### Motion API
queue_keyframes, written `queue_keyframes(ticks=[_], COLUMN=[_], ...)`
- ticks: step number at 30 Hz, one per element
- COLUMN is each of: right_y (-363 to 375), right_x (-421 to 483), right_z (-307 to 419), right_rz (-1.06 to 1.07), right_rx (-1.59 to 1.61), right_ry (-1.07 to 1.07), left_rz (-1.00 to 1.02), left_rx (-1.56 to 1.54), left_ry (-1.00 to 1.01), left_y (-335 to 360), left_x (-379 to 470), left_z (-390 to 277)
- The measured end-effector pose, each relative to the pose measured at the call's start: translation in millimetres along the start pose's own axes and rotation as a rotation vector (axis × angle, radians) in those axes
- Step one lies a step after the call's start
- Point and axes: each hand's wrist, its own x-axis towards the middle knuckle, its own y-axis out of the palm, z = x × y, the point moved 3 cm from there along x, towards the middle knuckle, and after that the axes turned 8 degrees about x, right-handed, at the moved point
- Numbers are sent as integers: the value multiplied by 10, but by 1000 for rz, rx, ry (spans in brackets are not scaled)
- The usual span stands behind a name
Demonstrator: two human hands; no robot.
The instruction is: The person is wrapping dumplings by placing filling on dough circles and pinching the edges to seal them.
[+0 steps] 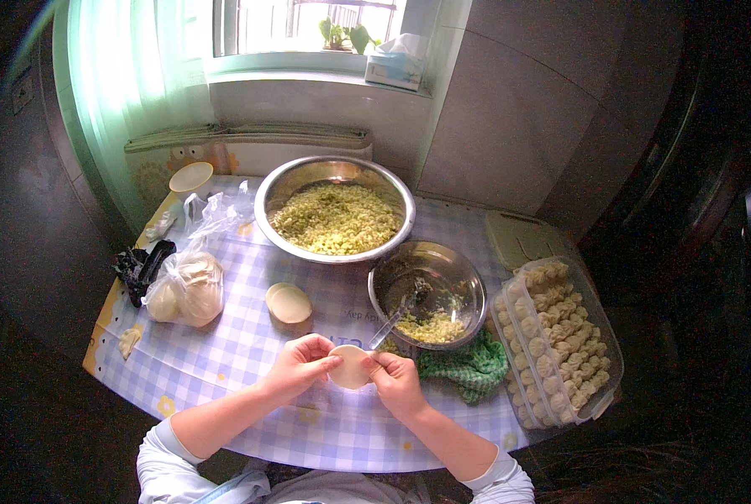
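Note:
A round dough wrapper is held up in front of me by its two sides. My left hand pinches its left edge between thumb and fingers, and my right hand pinches the right edge. No filling shows on the wrapper. Just beyond my right hand stands a smaller steel bowl with some chopped yellow-green filling and a spoon leaning over its near rim. Two more wrappers lie overlapping on the checked tablecloth, past my left hand.
A large steel bowl of filling stands at the back. Stacked clear containers of pleated dumplings stand on the right, beside a green cloth. A plastic bag of wrappers, a black bag and a cup are at left.

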Motion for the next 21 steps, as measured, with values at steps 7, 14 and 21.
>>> queue_keyframes(ticks=[7, 14, 21], right_y=[17, -16, 43], right_x=[-24, -17, -23], right_z=[18, -16, 21], right_rz=[71, 45, 76], right_rx=[-133, -155, -1], right_ry=[80, -14, 15], left_rz=[-20, 18, -15], left_rx=[7, 8, -63], left_ry=[-14, -26, 26], left_y=[9, 30, -2], left_x=[-18, -23, -12], left_z=[-34, -47, -20])
